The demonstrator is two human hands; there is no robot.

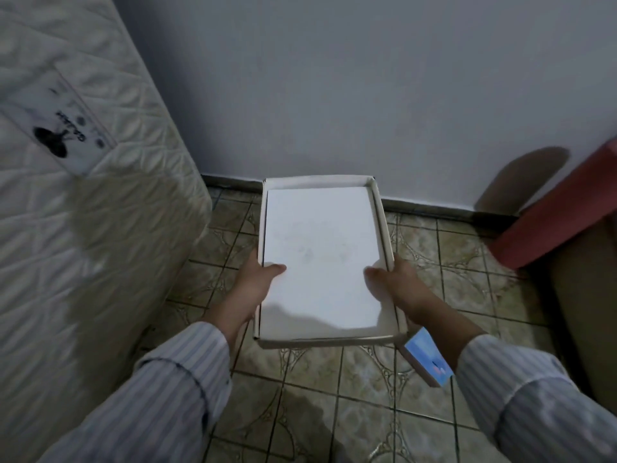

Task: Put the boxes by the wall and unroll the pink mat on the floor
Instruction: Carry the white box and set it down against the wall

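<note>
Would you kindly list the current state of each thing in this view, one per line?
white box: open-topped, held at both sides, far end near the wall
left hand: grips the box's left edge, thumb on top
right hand: grips the box's right edge, thumb on top
small blue box: tilted, beneath the right wrist
pink mat: rolled, leaning at right
mattress: upright at left

We stand in a home bedroom: a quilted mattress (83, 195) leans upright against the plain wall (334, 78) above a patterned tiled floor (334, 389).
</note>
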